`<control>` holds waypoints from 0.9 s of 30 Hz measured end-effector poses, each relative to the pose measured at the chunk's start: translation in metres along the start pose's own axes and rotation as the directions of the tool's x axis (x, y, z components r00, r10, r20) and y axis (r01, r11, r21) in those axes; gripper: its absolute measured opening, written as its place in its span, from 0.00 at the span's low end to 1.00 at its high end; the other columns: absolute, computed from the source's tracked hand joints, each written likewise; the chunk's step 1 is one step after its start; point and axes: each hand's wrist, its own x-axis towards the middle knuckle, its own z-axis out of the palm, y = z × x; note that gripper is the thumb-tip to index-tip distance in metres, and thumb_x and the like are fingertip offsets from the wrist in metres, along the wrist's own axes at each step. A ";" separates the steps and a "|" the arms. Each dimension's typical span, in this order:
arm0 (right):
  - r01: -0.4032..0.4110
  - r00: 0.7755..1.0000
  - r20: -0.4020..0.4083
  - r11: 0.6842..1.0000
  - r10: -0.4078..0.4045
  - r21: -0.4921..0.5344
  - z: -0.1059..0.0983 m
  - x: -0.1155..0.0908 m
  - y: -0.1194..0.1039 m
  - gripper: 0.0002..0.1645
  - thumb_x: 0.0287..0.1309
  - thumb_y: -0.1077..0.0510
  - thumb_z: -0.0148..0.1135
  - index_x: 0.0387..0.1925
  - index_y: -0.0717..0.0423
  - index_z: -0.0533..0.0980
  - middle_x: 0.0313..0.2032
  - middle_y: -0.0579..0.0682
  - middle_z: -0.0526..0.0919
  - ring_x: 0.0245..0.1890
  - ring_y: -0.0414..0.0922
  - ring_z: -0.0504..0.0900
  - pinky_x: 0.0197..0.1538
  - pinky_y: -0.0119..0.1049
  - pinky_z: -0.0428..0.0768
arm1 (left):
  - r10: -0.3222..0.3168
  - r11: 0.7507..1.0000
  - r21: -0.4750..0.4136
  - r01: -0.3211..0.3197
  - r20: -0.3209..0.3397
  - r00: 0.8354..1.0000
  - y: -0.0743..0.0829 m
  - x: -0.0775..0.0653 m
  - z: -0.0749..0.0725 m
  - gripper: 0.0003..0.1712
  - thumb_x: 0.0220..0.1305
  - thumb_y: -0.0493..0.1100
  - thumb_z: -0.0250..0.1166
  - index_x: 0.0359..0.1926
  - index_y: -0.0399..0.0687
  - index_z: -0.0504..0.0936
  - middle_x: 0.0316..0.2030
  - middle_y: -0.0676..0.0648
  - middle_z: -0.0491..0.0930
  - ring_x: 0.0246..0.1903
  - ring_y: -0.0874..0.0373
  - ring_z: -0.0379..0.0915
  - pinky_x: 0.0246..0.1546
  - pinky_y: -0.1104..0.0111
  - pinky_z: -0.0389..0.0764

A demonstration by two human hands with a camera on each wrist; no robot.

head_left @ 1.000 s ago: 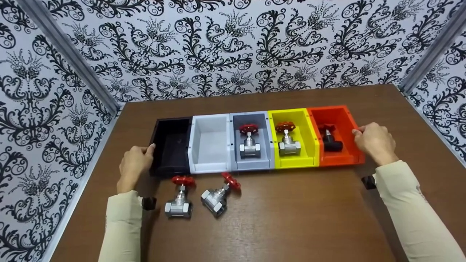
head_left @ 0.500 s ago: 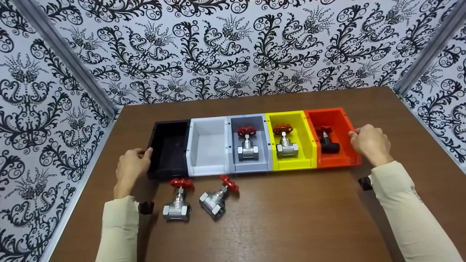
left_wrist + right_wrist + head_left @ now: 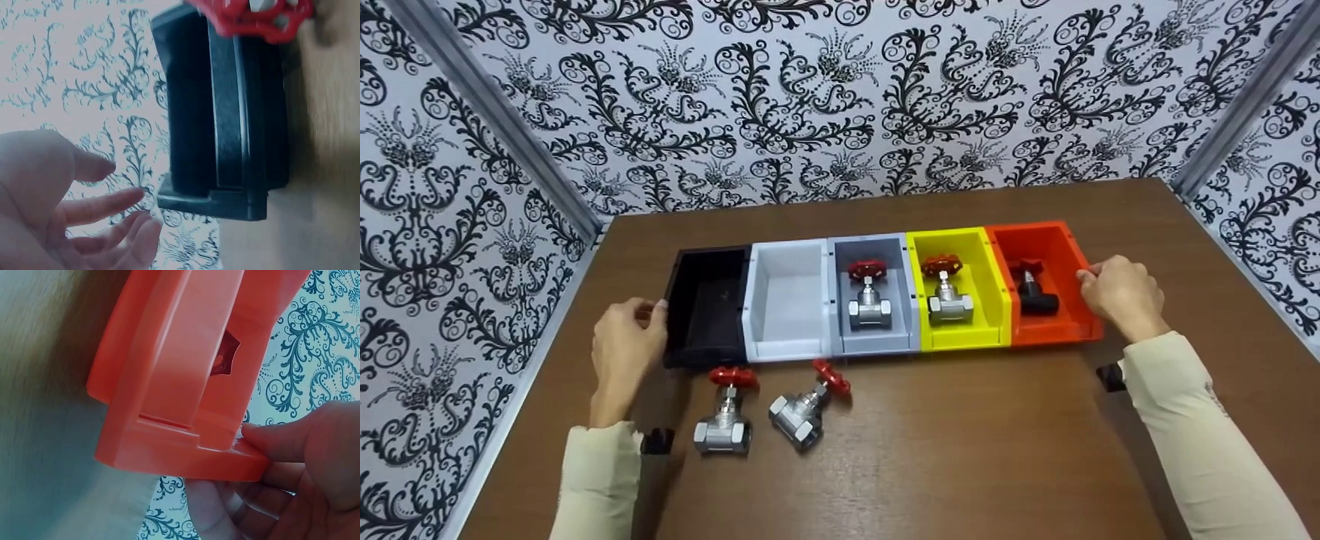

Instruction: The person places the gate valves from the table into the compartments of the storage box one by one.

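A row of joined plastic bins runs across the table. At its left end, my left hand (image 3: pixel 624 341) is beside the black bin (image 3: pixel 706 355); the left wrist view shows its loosely bent fingers (image 3: pixel 104 207) just apart from the bin's wall. On the far right, my right hand (image 3: pixel 1126 296) pinches the side wall of the orange bin (image 3: pixel 174 377), thumb on the rim and fingers beneath. Two silver valves with red handwheels, one upright (image 3: pixel 724 431) and one slanted (image 3: pixel 797 420), lie in front of the black and white bins.
The white bin (image 3: pixel 787 351) holds nothing. One silver valve (image 3: pixel 870 309) lies in the grey bin, another (image 3: pixel 950 306) in the yellow bin. A black-bodied valve (image 3: pixel 1036 300) sits in the orange bin. Patterned walls (image 3: pixel 840 112) border the brown table (image 3: pixel 960 450).
My left hand has come off the black bin and moved slightly left. The right hand keeps its hold on the orange bin. The bins and valves shift only slightly in the view.
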 end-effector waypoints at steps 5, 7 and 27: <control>0.001 1.000 -0.002 1.000 -0.001 0.004 0.001 0.000 0.000 0.27 0.69 0.47 0.52 0.57 0.63 0.77 0.46 0.73 0.78 0.40 0.69 0.76 0.36 0.56 0.74 | 0.058 0.997 -0.052 -0.058 -0.005 0.998 0.009 -0.008 -0.002 0.18 0.71 0.52 0.59 0.41 0.43 0.86 0.36 0.40 0.85 0.38 0.43 0.80 0.40 0.50 0.75; 0.002 1.000 -0.005 1.000 -0.002 0.007 0.000 0.000 0.001 0.26 0.69 0.47 0.52 0.56 0.63 0.77 0.46 0.73 0.78 0.41 0.69 0.76 0.37 0.57 0.74 | 0.083 0.994 -0.076 -0.080 0.041 0.996 0.012 -0.009 -0.003 0.18 0.71 0.53 0.59 0.40 0.43 0.86 0.32 0.43 0.85 0.34 0.46 0.80 0.38 0.55 0.75; 0.019 1.000 -0.006 1.000 -0.019 0.011 0.001 0.000 0.001 0.27 0.70 0.48 0.51 0.58 0.62 0.77 0.48 0.72 0.78 0.43 0.70 0.76 0.39 0.58 0.73 | 0.236 0.898 -0.438 0.045 0.564 0.791 0.019 -0.021 0.012 0.22 0.74 0.50 0.57 0.49 0.32 0.81 0.40 0.33 0.84 0.37 0.49 0.83 0.38 0.65 0.85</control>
